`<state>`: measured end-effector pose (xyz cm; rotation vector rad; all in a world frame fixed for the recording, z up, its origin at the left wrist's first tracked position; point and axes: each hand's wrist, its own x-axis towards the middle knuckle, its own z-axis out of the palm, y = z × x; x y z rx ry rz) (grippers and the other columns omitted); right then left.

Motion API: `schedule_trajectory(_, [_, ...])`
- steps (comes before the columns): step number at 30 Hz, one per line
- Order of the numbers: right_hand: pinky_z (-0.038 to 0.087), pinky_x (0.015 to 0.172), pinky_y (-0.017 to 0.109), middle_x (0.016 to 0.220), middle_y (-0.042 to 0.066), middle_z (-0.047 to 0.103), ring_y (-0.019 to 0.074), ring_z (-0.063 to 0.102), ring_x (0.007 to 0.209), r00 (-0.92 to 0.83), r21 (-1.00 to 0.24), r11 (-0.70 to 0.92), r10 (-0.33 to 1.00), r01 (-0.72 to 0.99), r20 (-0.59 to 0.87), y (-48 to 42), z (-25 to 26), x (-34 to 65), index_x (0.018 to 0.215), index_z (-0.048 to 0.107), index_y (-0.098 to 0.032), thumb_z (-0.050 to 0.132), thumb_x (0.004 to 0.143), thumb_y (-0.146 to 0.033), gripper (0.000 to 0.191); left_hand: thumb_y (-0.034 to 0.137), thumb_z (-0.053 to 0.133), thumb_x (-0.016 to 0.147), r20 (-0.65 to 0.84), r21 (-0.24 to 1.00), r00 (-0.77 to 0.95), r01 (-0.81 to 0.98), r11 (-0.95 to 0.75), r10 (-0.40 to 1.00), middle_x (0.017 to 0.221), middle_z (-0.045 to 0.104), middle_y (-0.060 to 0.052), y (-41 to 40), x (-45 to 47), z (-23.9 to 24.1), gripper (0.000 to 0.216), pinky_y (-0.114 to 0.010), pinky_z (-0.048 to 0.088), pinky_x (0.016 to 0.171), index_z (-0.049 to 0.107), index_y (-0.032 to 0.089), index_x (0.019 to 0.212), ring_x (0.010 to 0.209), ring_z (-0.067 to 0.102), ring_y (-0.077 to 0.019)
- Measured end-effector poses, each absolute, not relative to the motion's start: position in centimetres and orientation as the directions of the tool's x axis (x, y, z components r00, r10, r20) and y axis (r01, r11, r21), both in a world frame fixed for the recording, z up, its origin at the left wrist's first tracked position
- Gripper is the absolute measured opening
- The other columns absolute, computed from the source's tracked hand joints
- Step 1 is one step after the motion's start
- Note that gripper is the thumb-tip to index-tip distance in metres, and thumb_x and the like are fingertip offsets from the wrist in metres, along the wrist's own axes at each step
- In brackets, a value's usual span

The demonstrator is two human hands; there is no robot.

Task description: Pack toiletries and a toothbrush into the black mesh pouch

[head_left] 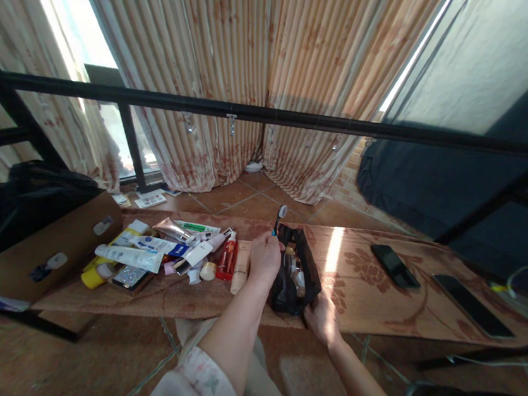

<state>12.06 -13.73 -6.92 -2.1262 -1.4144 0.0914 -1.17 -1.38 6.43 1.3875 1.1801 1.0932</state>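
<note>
My left hand (266,258) is closed around a toothbrush (276,222), its pale head pointing up and away from me. Below and to the right of that hand is a black pouch (310,262), open at the top, with several small jars or bottles (296,274) inside. The fingers of my right hand (323,317) grip the pouch's near right corner. Just left of my left hand lie a beige tube (241,269) and a red pump bottle (227,258). Further left is a pile of cosmetics, with a white tube (130,258) and a glittery compact (131,277).
A long bench (348,265) with a patterned cloth carries everything. Two dark phones (394,266) lie on its right part, near a white cable (507,288). A cardboard box (78,244) stands at the left end. A black metal rail (177,103) crosses in front of curtains (228,49).
</note>
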Motion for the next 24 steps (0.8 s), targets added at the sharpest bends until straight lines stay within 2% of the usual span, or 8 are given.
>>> schedule_trajectory(4, [0.045, 0.061, 0.024, 0.091, 0.008, 0.068, 0.0184, 0.065, 0.076, 0.437, -0.514, -0.263, 0.863, 0.816, 0.252, -13.78, -6.74, 12.01, 0.096, 0.066, -0.017, 0.04, 0.082, -0.028, 0.032, 0.022, 0.041, 0.072, 0.03, 0.993, 0.107, 0.11, -0.042, 0.994, 0.056, 0.06, -0.002, -1.54, -1.19, 6.63, 0.024, -0.025, 0.033, 0.053, 0.063, 0.016, 0.062, 0.054, 0.051, -0.0142])
schedule_trajectory(8, [0.046, 0.062, 0.024, 0.092, 0.008, 0.068, 0.0188, 0.065, 0.079, 0.43, -0.526, -0.245, 0.864, 0.814, 0.263, -13.85, -6.67, 11.98, 0.104, 0.066, -0.016, 0.038, 0.084, -0.027, 0.036, 0.022, 0.042, 0.073, 0.029, 0.993, 0.102, 0.109, -0.04, 0.994, 0.056, 0.059, -0.002, -1.7, -1.23, 6.8, 0.024, -0.025, 0.032, 0.053, 0.063, 0.016, 0.063, 0.054, 0.05, -0.0142])
schedule_trajectory(12, [0.046, 0.061, 0.024, 0.091, 0.008, 0.068, 0.018, 0.064, 0.075, 0.427, -0.508, -0.248, 0.862, 0.825, 0.273, -13.81, -6.8, 12.06, 0.098, 0.067, -0.016, 0.039, 0.082, -0.026, 0.033, 0.021, 0.042, 0.073, 0.025, 0.994, 0.086, 0.104, -0.034, 0.996, 0.052, 0.055, -0.002, -1.65, -1.2, 6.7, 0.024, -0.025, 0.03, 0.051, 0.061, 0.016, 0.059, 0.052, 0.048, -0.0137])
schedule_trajectory(14, [0.046, 0.061, 0.024, 0.091, 0.008, 0.068, 0.018, 0.064, 0.074, 0.425, -0.508, -0.244, 0.861, 0.826, 0.278, -13.78, -6.95, 12.13, 0.096, 0.067, -0.016, 0.039, 0.081, -0.025, 0.033, 0.019, 0.042, 0.073, 0.025, 0.995, 0.093, 0.093, -0.034, 0.995, 0.055, 0.057, -0.002, -1.48, -1.15, 6.46, 0.023, -0.024, 0.031, 0.051, 0.06, 0.016, 0.059, 0.052, 0.049, -0.0133])
schedule_trajectory(20, [0.048, 0.065, 0.024, 0.099, 0.009, 0.068, 0.0197, 0.066, 0.082, 0.42, -0.501, -0.241, 0.863, 0.831, 0.281, -13.74, -7.35, 12.26, 0.112, 0.064, -0.017, 0.041, 0.08, -0.023, 0.04, 0.016, 0.042, 0.073, -0.043, 0.999, 0.165, 0.013, 0.041, 0.985, 0.069, 0.065, -0.003, -1.37, -1.0, 6.15, 0.017, -0.02, 0.035, 0.048, 0.059, 0.016, 0.074, 0.051, 0.053, -0.0102])
schedule_trajectory(24, [0.049, 0.066, 0.024, 0.097, 0.009, 0.068, 0.0193, 0.066, 0.081, 0.426, -0.509, -0.245, 0.861, 0.825, 0.276, -13.76, -7.27, 12.22, 0.111, 0.064, -0.016, 0.04, 0.08, -0.023, 0.04, 0.014, 0.045, 0.073, -0.085, 0.994, 0.17, -0.055, 0.096, 0.982, 0.076, 0.066, -0.003, -1.8, -0.87, 6.67, 0.015, -0.018, 0.038, 0.047, 0.058, 0.016, 0.08, 0.052, 0.056, -0.0088])
